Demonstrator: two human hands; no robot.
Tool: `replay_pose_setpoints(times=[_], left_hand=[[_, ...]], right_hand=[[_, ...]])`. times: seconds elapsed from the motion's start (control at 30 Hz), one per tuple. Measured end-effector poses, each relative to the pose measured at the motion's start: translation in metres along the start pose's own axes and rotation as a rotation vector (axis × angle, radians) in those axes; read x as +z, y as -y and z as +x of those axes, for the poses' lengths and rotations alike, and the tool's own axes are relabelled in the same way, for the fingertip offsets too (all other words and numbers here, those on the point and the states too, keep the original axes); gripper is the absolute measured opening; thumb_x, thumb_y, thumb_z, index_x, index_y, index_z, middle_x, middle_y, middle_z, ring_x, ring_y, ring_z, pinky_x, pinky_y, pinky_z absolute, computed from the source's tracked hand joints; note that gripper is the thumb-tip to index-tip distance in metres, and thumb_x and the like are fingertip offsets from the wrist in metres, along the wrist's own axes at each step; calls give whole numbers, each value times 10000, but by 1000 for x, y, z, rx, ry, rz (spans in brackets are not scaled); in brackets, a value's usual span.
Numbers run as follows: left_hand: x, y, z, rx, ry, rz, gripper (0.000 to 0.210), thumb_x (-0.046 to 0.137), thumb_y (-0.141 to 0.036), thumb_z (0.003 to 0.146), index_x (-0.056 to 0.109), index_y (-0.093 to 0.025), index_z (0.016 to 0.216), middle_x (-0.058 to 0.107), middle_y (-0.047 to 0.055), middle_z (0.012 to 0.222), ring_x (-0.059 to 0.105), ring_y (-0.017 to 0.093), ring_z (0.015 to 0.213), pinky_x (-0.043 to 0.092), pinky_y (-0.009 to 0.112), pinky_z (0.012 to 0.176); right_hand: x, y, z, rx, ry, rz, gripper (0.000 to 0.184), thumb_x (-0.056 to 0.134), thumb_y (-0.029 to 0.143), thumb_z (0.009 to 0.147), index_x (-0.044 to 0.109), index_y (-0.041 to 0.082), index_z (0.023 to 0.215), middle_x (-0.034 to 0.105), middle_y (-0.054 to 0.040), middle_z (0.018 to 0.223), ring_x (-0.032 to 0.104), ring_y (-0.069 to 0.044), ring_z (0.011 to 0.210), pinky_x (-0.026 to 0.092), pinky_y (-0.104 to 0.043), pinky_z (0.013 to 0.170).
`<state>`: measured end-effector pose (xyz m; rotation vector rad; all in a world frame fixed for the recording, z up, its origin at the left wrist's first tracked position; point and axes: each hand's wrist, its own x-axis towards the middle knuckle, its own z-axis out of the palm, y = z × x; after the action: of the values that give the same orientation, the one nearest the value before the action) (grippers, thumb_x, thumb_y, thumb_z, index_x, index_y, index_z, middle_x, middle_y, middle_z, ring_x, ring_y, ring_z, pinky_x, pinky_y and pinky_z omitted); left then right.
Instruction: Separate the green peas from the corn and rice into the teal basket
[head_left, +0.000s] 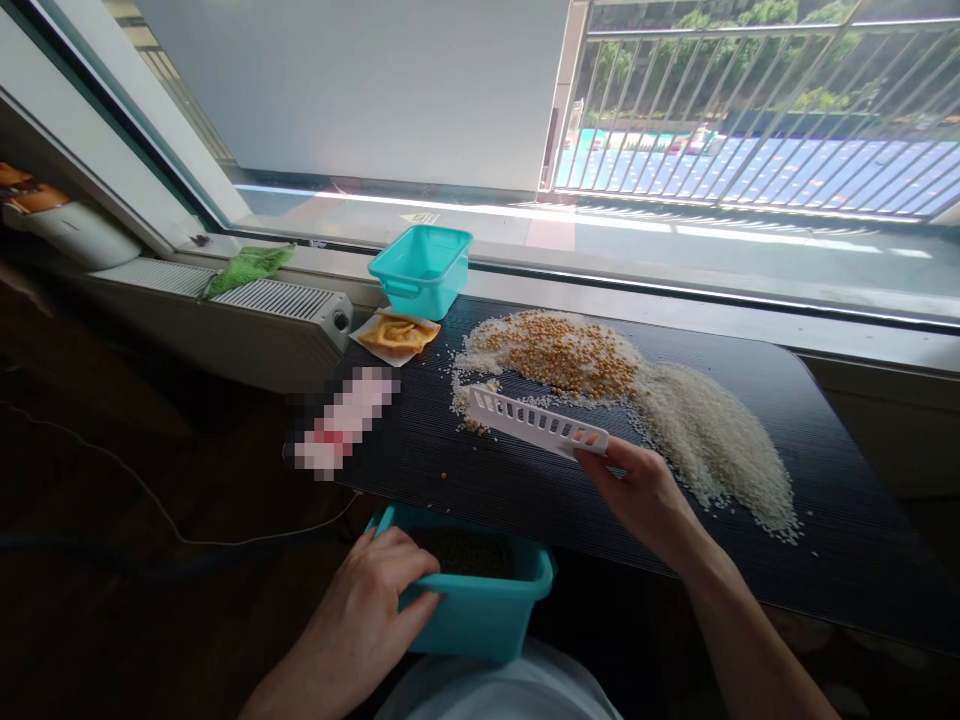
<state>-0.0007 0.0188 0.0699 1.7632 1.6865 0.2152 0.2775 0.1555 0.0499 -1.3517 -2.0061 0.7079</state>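
Observation:
My right hand [645, 500] pinches one end of a white slotted plastic tray [536, 428], seen edge-on and held above the dark table. Just beyond the tray lies a mound of yellow beans [574, 352] mixed with white rice. A longer heap of rice [716, 430] joins it on the right. My left hand [382, 595] is closed over the left rim of a teal plastic bin [480, 615] at the table's near edge, by my lap. Dark, fine contents, too shaded to name, lie inside this bin.
On the table's far left corner stands a second teal bin [424, 270]. In front of it are a yellow-orange item [397, 332] on white paper and a blurred pink object [349, 420]. A radiator [277, 310] with a green cloth [251, 268] runs along the window at left.

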Motion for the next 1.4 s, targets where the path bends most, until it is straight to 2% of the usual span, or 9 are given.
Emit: replay_pose_setpoints(times=[0.1,0.23,0.6,0.8,1.07,1.2,1.4], left_hand=[[0,1,0,3,-13,-7,178,572,-168,850,736,-228,818,683,35,885,610,218,894,485,385,857],[-3,1,-1,6,-19,-21,173,576,-183,862,739,-224,821,681,33,886,611,217,899,485,384,864],[-11,10,-6,23,-48,-12,138,614,-159,849,731,-231,848,698,11,904,609,211,910,459,384,893],[-11,14,-7,40,-52,9,158,599,-141,858,732,-224,840,694,18,898,610,208,900,459,392,888],[-13,14,-9,34,-77,-9,136,622,-141,846,735,-218,857,698,31,916,614,218,924,461,398,903],[-13,14,-9,42,-96,-7,148,619,-115,834,733,-205,860,692,31,897,616,214,905,463,394,884],[-15,18,-12,46,-112,-14,142,623,-114,825,729,-203,853,691,31,897,613,210,901,459,386,882]], right_hand=[[-8,3,-9,2,22,2,275,551,374,898,771,210,921,779,-9,840,717,-214,762,560,-278,670],[-14,6,-14,12,-16,3,274,563,375,889,778,210,936,786,-13,859,723,-219,756,564,-282,660],[-10,11,-17,3,1,22,268,569,352,893,777,196,957,793,-32,902,730,-223,788,562,-272,672],[-4,13,-9,19,14,-9,282,545,351,904,777,191,931,786,-18,842,715,-201,722,533,-250,617],[-9,18,-21,2,33,54,249,576,340,892,772,194,939,787,-24,883,721,-207,770,544,-246,658],[-4,23,-24,10,71,79,238,582,336,890,776,203,929,787,-15,874,724,-210,782,545,-244,676],[7,32,-33,29,198,139,274,553,346,914,772,185,944,786,-16,875,721,-207,774,553,-239,677]])
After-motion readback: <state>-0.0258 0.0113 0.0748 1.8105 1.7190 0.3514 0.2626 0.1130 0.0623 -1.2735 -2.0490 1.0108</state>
